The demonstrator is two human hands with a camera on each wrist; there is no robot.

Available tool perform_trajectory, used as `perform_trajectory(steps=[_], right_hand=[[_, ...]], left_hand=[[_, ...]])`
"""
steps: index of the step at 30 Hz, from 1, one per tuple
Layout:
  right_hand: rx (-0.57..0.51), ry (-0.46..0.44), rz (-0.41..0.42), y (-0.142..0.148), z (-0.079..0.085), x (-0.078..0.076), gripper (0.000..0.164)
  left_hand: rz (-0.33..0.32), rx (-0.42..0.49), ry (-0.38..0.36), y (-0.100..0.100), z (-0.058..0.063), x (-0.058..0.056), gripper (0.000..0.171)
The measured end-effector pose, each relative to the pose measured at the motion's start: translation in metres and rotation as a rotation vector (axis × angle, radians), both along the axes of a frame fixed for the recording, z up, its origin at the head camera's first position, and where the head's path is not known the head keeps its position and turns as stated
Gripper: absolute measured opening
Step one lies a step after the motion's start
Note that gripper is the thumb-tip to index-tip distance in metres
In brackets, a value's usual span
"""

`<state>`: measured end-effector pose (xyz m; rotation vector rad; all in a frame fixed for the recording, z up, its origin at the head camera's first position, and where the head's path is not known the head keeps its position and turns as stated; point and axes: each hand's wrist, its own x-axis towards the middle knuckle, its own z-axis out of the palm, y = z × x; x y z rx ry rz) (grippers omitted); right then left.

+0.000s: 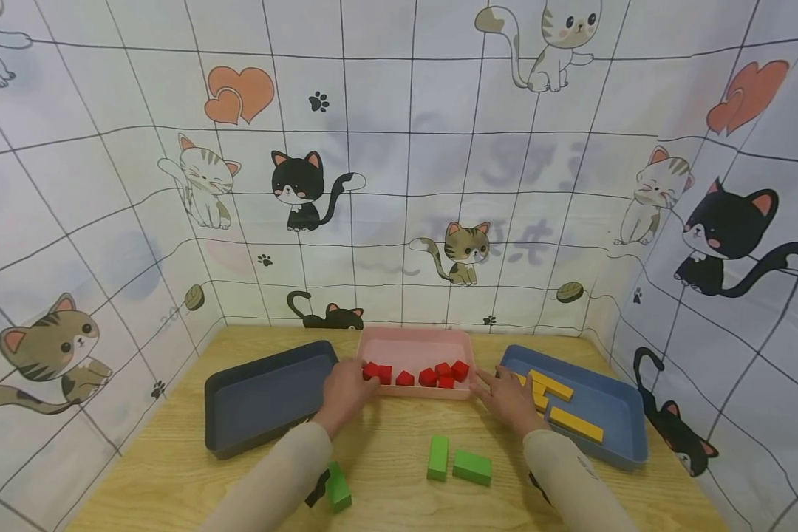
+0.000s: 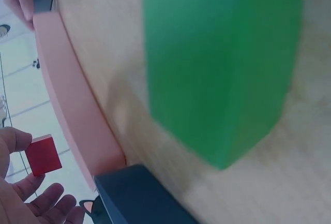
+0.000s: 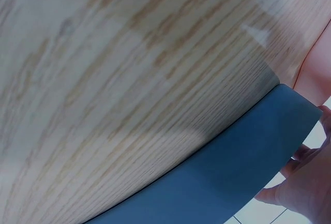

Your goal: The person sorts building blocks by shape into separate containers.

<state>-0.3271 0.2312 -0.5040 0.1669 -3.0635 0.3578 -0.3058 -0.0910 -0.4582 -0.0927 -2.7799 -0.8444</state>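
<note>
My left hand (image 1: 347, 389) is at the left end of the pink tray (image 1: 415, 336). Between thumb and finger it pinches a red block (image 2: 43, 155), seen flat-sided in the left wrist view, above the tray. Several other red blocks (image 1: 428, 377) lie along the tray's front wall. My right hand (image 1: 510, 399) reaches over the near left corner of the blue tray (image 1: 621, 428), its thumb close to the pink tray's right end. Its fingers are spread, and no held thing shows; the tray wall partly hides them in the right wrist view. Several yellow blocks (image 1: 576, 425) lie beside it.
A dark grey tray (image 1: 259, 399) stands at the left, close to my left forearm. Three green blocks lie on the wooden table (image 1: 386, 488): one green block (image 1: 338, 489) beside my left sleeve, two near the middle. Cat-printed cloth surrounds the table's back and sides.
</note>
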Motion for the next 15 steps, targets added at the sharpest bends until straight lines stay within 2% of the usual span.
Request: perform_trajectory(steps=[3,9,15], right_hand=[[-0.009,-0.006,-0.006,0.0,-0.001,0.0,0.056],[-0.007,-0.005,-0.007,-0.001,0.001,0.001,0.055],[-0.009,-0.004,-0.003,0.0,0.003,0.002,0.054]], left_hand=[[0.024,0.003,-0.007,-0.001,0.002,-0.01,0.012],[0.083,-0.013,-0.054,-0.001,0.005,-0.029,0.021],[0.126,-0.032,-0.091,0.002,0.004,-0.041,0.027]])
